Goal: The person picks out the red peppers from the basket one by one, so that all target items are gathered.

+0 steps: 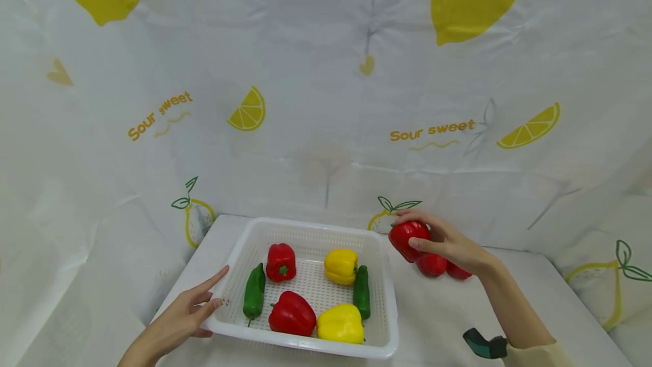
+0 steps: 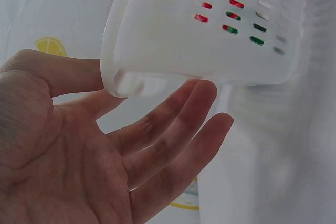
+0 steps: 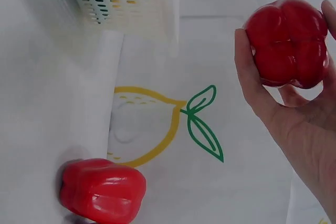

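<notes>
My right hand [image 1: 438,242] holds a red bell pepper [image 1: 407,238] up beside the white basket's right wall, thumb on one side and fingers on the other. In the right wrist view the pepper's lobed end [image 3: 289,43] faces the camera. At the basket's near left corner is my left hand [image 1: 178,316], its thumb over the rim [image 2: 108,66] and its other fingers [image 2: 194,114] below and outside. Inside the white basket [image 1: 305,343] lie red bell peppers [image 1: 292,314], yellow bell peppers [image 1: 340,323] and green chili peppers [image 1: 254,292].
More red bell peppers [image 1: 432,265] lie on the white table [image 1: 438,321], right of the basket and below my right hand. A lemon-printed sheet [image 1: 316,129] stands close behind the table and along its sides.
</notes>
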Motion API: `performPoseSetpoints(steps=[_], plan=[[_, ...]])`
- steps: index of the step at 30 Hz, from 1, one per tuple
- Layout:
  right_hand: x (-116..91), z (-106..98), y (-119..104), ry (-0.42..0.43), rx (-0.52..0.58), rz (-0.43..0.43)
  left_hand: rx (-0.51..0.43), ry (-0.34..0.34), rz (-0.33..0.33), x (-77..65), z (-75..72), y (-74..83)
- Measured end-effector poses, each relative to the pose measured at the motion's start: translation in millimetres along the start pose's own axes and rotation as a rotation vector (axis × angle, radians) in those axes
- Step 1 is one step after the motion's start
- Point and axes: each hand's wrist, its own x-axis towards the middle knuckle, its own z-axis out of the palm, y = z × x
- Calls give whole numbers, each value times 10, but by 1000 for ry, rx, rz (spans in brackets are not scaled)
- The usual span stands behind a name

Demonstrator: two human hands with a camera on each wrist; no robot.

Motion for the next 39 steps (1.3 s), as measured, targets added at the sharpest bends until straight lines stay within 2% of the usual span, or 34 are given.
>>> performPoseSetpoints(steps=[9, 13, 22, 31, 39], plan=[[-157, -130, 90, 67, -48, 96, -1, -2, 22, 0, -3, -32], [-216, -192, 127, 114, -60, 127, -5, 4, 7, 8, -4, -30], [-409, -391, 227, 204, -128, 156, -11, -6, 7, 10, -9, -22], [-669, -655, 442, 284, -198, 162, -18, -4, -3, 6, -11, -10], [-870, -797, 666, 325, -225, 212, 0, -5, 12, 7, -11, -11]])
